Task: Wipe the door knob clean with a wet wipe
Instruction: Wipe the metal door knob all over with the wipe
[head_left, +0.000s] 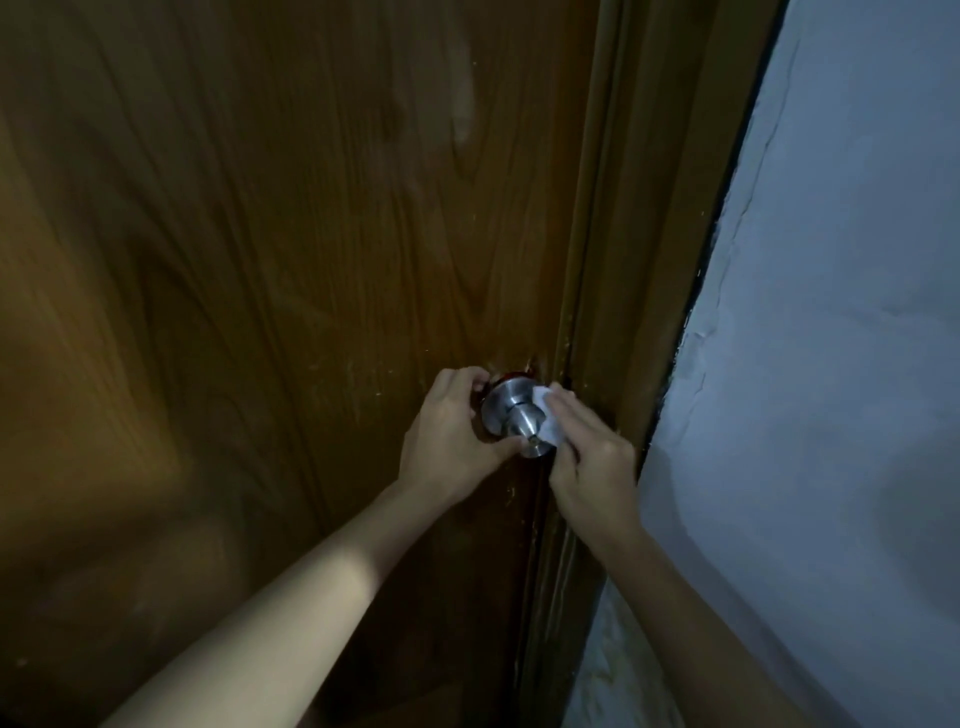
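Observation:
A silver metal door knob (511, 418) juts out of a brown wooden door (270, 249), near the door's right edge. My left hand (452, 436) grips the knob from the left, its thumb against the knob's front end and its fingers curled over the round base plate. My right hand (592, 462) presses a small white wet wipe (546, 415) against the right side of the knob with flat fingers. Most of the wipe lies hidden under those fingers.
The wooden door frame (623, 291) runs right beside the knob. A pale blue-grey wall (831, 364) with cracked paint fills the right side. The light is dim.

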